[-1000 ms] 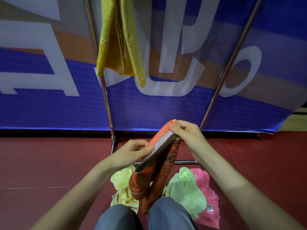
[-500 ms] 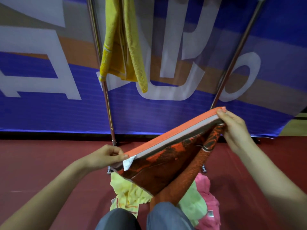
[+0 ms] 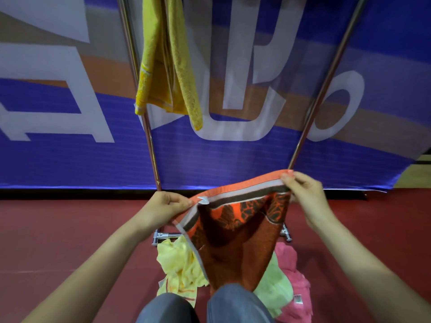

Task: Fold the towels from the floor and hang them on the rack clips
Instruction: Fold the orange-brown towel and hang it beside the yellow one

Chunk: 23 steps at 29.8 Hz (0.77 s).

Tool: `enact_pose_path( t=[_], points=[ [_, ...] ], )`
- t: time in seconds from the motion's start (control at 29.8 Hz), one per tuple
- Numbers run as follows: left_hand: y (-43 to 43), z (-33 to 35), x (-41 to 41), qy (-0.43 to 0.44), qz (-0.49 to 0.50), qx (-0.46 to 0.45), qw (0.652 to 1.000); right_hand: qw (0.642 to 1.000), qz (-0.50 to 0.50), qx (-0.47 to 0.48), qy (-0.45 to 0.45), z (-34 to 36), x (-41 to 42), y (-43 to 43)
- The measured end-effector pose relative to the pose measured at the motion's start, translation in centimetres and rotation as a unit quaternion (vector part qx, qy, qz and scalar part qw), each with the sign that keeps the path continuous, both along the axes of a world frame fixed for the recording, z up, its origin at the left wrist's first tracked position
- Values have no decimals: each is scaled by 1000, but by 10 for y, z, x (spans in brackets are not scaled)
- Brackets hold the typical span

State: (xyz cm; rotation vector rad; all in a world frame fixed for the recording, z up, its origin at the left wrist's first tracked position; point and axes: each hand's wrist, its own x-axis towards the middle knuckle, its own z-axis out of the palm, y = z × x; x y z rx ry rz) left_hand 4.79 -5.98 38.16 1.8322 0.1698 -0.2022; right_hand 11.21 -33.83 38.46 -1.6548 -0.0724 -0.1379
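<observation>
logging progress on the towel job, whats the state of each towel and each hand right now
orange towel: held up by its top edge, hanging, not yet folded
yellow towel: hanging on the rack
pale yellow towel: crumpled on floor
green towel: crumpled on floor
pink towel: crumpled on floor
left hand: pinching orange towel
right hand: pinching orange towel

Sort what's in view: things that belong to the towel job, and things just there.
Job: orange towel held by left hand and right hand; yellow towel hanging on rack; floor pile: pale yellow towel, green towel, pink towel.

Just there: banner, floor.
</observation>
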Motion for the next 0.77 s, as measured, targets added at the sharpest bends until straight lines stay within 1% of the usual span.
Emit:
enact_pose_path(
  t=[0.1,0.3,0.4,0.47,0.54,0.67,0.77],
  points=[
    [-7,6,0,25,9,-3,1000,999,34,-21,-22,-7,-14,27],
    [-22,17,-4,58,-7,-27,998,985,152,-50,-59,-17,-49,87],
    [-28,20,-6,80,-9,-69,994,980,179,-64,-60,-26,-58,103],
    [-29,23,-7,113,16,-90,989,974,195,-92,-66,-30,-63,108],
    [-26,22,-7,131,24,-80,988,962,224,-136,-71,-31,-68,109],
    [-19,16,-10,121,-12,-7,993,929,290,-217,-75,-32,-76,110],
    [-19,14,-10,122,-20,-9,992,902,320,-277,-89,-28,-82,108]
  ],
)
